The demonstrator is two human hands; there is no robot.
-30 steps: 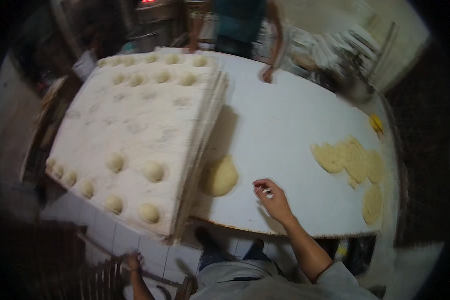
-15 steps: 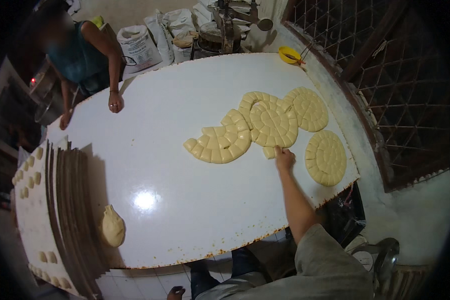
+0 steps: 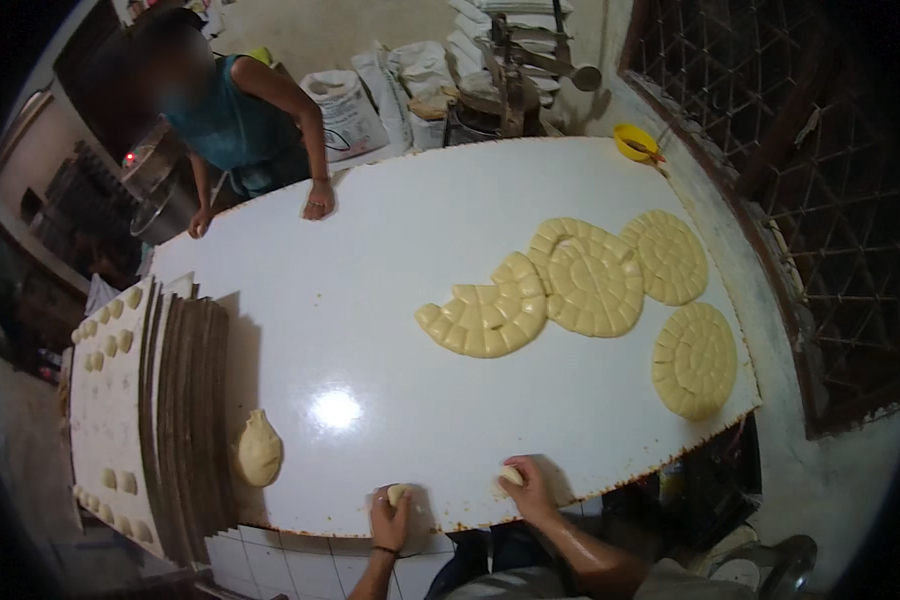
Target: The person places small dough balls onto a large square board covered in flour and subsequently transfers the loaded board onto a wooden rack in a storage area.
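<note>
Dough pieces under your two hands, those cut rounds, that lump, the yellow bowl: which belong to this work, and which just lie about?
In hand:
left hand on a dough piece
right hand on another dough piece
cut dough rounds
trays of dough balls

Lying about:
dough lump
yellow bowl
sacks

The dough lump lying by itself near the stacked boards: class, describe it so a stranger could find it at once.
Start at the big white table and go to its near-left edge, beside the stack of boards. There lies a pale lump of dough with a pinched top. Unlike the scored flat rounds far across, it is uncut, thick and alone.
</note>
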